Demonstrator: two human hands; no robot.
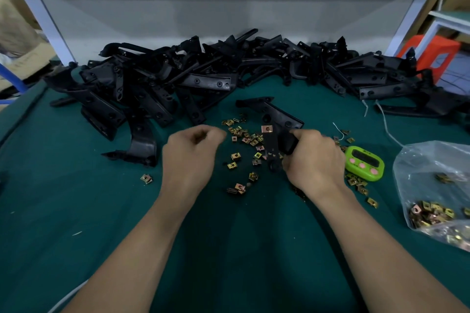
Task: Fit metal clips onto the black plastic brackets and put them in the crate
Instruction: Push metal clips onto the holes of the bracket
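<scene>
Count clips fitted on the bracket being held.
1: a clip on the upper end of the bracket gripped by the right hand; the hand may hide more.

Right hand grips black bracket, one metal clip seated at its far end. Left hand: fingers curled, contents unclear. Loose clips between hands; bracket pile beyond both.

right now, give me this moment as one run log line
right hand: grips black bracket, clip on its top end | left hand: curled, contents unseen, beside loose clips | crate: not in view
</scene>
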